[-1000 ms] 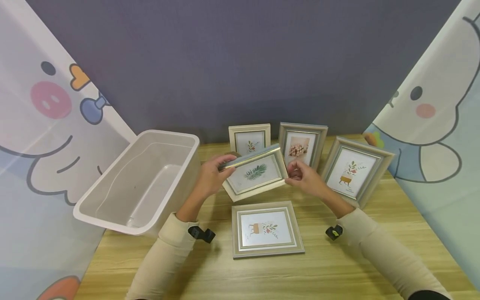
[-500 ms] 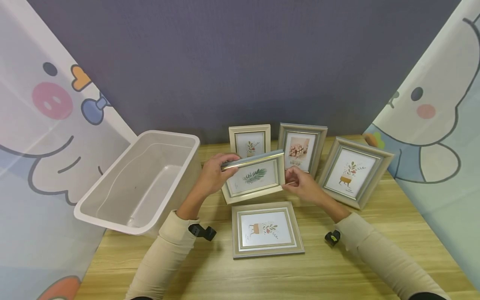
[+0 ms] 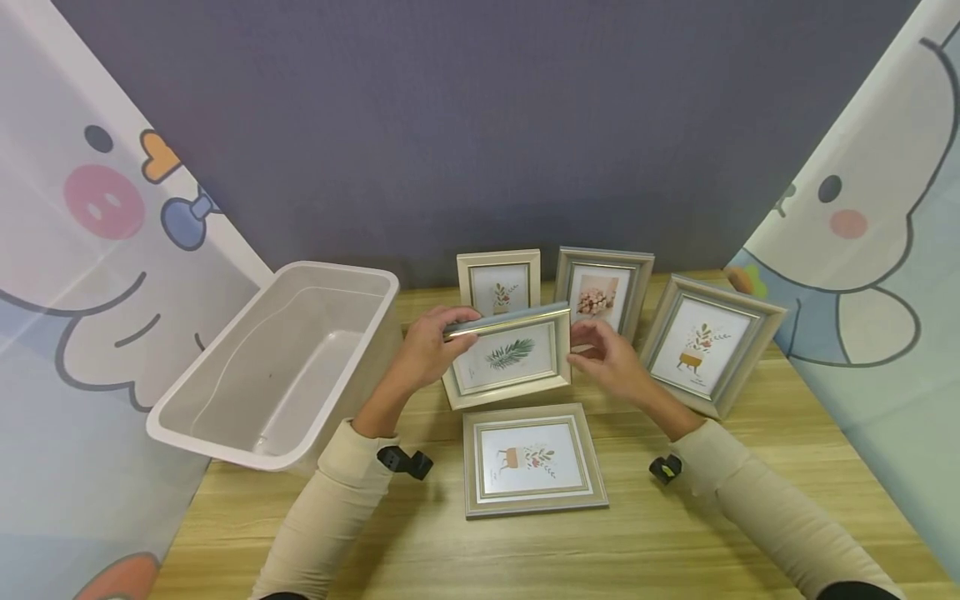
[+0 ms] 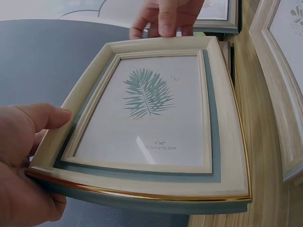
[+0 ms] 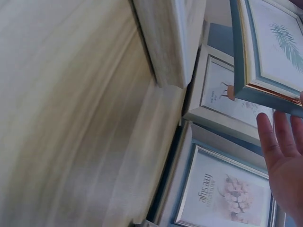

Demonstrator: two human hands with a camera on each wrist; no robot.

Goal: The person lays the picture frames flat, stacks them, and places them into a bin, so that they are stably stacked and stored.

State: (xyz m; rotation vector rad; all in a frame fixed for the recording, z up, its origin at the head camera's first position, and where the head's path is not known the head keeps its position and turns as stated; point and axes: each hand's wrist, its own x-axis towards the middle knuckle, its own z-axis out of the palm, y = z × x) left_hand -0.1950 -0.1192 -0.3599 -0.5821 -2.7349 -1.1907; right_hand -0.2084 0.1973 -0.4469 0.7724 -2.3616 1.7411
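One leaf-print frame [image 3: 510, 357] is held over the worktop [image 3: 637, 533], in front of the small cream frame [image 3: 501, 285]. Left hand [image 3: 423, 350] fingers pinch its upper-left corner; right hand [image 3: 611, 364] fingers meet its right edge, grip not determinable. Probable faults: slippage from a one-corner hold; a backward swing toppling the cream frame. Long axis runs left-right, right end higher; print's top points right.
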